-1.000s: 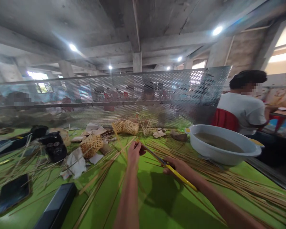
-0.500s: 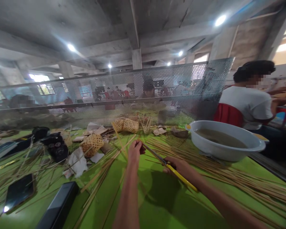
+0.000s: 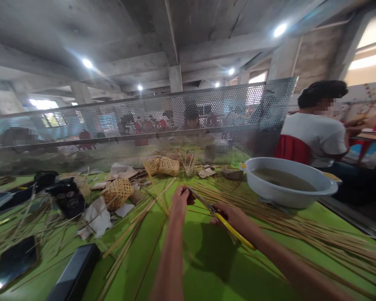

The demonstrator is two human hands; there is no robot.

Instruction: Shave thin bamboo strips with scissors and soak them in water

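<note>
My left hand [image 3: 181,200] is closed in a pinch near the middle of the table. What its fingertips hold is too small to make out. My right hand [image 3: 228,215] grips what look like yellow-handled scissors [image 3: 235,234]. Their long metal blades point up and left, with the tips right at my left fingertips. Around both hands lie thin bamboo strips [image 3: 288,221], most of them in a spread bundle to the right. Other strips [image 3: 130,236] lie left of my left forearm. Beyond my hands, woven bamboo baskets [image 3: 163,165] rest on their sides.
A pale basin [image 3: 291,196] of murky water stands at the right. Another woven basket [image 3: 117,193], crumpled paper [image 3: 97,215], a black cap [image 3: 67,196], a phone [image 3: 17,261] and a dark box [image 3: 75,271] lie left. A perforated metal screen [image 3: 128,125] rises behind. Someone sits beyond the basin.
The view has turned slightly right, so the surroundings sit a little further left. My hands and the scissors keep nearly the same pose, blade tips still at my left fingertips.
</note>
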